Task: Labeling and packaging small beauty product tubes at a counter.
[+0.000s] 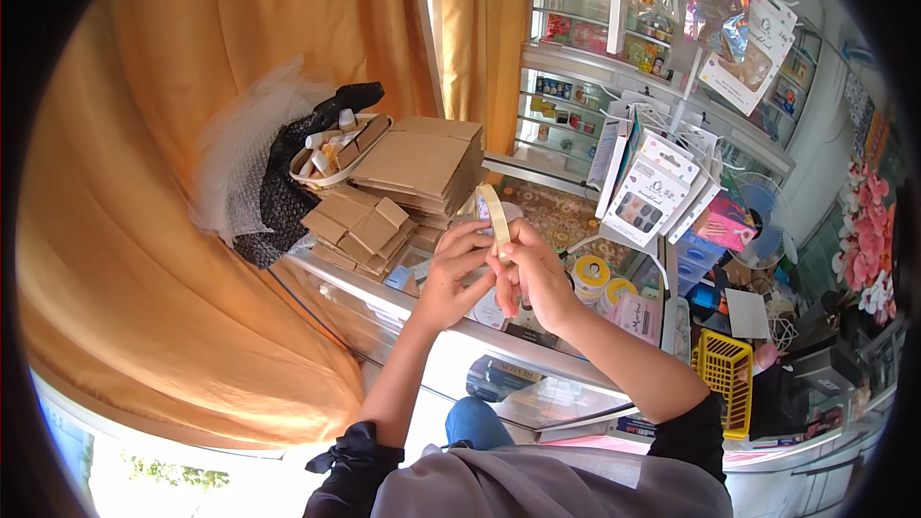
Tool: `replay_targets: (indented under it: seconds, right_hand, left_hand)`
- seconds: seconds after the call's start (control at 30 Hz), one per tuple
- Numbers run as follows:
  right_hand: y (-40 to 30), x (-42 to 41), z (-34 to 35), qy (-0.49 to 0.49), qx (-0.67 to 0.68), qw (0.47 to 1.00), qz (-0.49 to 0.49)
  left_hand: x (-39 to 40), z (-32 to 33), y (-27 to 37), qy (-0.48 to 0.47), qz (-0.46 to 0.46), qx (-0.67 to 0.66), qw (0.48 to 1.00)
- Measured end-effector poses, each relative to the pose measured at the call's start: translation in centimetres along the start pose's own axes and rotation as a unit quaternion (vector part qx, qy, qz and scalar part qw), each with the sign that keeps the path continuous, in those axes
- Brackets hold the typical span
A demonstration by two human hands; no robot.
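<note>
A roll of pale yellow adhesive tape point(493, 219) stands on edge between my two hands, above a glass display counter. My left hand point(457, 273) holds its left side, with the fingers curled behind it. The thumb and index finger of my right hand point(540, 273) pinch the lower part of the roll. The fingertips of both hands meet just below it. Whether a tape end is lifted cannot be made out.
Folded cardboard boxes point(417, 158) are stacked behind my left hand, beside a basket of small items point(338, 173) and black bubble wrap point(277, 208). Right of my hands are round yellow-lidded jars point(592, 273), a rack of press-on nail packs point(644, 191) and a yellow plastic basket point(725, 381).
</note>
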State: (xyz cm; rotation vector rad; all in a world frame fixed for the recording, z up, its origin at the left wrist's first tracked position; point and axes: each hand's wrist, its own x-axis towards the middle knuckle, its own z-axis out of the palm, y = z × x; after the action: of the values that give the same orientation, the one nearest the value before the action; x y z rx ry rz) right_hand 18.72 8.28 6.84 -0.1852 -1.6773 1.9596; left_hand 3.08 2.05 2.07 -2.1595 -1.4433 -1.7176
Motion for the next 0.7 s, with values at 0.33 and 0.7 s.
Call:
replay_targets:
  seconds: [0.33,0.7]
  right_hand:
    - [0.16,-0.03,0.14,0.017,-0.019,1.000,0.011]
    - [-0.02,-0.11,-0.03,-0.011,-0.042,0.999,-0.020]
  left_hand:
    - [-0.05,0.10,0.03,0.003,-0.008,0.000,1.000]
    - [-0.14,0.03,-0.33,0.005,0.000,-0.007,1.000]
